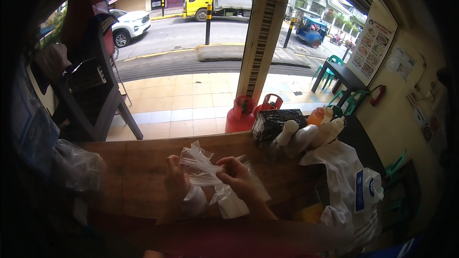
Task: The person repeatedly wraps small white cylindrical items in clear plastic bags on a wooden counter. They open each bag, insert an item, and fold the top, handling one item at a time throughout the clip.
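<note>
Over the wooden counter, my left hand is closed on a thin clear plastic bag, with a small, filled-looking bag hanging beside it; what is inside cannot be made out. My right hand pinches the crinkled clear plastic at its right side. Beneath my right hand and just right of it lie flat translucent plastic bags.
A crumpled plastic bundle sits left. At right are a black box, squeeze bottles and white bags. Red gas cylinders stand beyond the counter; a dark stacked table stands at far left.
</note>
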`<state>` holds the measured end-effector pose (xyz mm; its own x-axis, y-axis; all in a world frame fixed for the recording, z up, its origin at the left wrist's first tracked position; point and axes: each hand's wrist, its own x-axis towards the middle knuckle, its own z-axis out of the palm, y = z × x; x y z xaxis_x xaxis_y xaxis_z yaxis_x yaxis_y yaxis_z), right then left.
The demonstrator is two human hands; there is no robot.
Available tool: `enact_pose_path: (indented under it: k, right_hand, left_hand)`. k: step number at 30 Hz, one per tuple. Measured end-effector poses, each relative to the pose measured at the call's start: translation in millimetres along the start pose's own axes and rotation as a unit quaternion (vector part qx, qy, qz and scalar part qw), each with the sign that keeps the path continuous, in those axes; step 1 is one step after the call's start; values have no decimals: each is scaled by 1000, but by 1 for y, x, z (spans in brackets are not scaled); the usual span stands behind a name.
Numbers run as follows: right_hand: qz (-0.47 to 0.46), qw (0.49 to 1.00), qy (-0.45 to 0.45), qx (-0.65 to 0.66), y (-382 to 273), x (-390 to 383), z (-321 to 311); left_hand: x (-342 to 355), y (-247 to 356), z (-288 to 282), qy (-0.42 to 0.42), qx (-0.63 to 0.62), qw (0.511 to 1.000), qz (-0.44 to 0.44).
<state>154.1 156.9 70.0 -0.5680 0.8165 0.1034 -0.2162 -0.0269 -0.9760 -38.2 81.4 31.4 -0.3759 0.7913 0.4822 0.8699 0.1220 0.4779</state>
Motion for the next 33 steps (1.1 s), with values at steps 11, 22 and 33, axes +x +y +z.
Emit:
enact_pose_path:
  k: [11,22,33]
  right_hand:
    - [-146,955,42,-255,44,10,45]
    - [26,991,-100,-84,97,18,-2]
    - [311,861,-28,403,131,14,35]
  left_hand:
    - [1,53,-29,-165,-114,979,26]
    - [-67,63,-17,-175,-92,945,259]
    - [-89,29,-42,-167,-198,951,169]
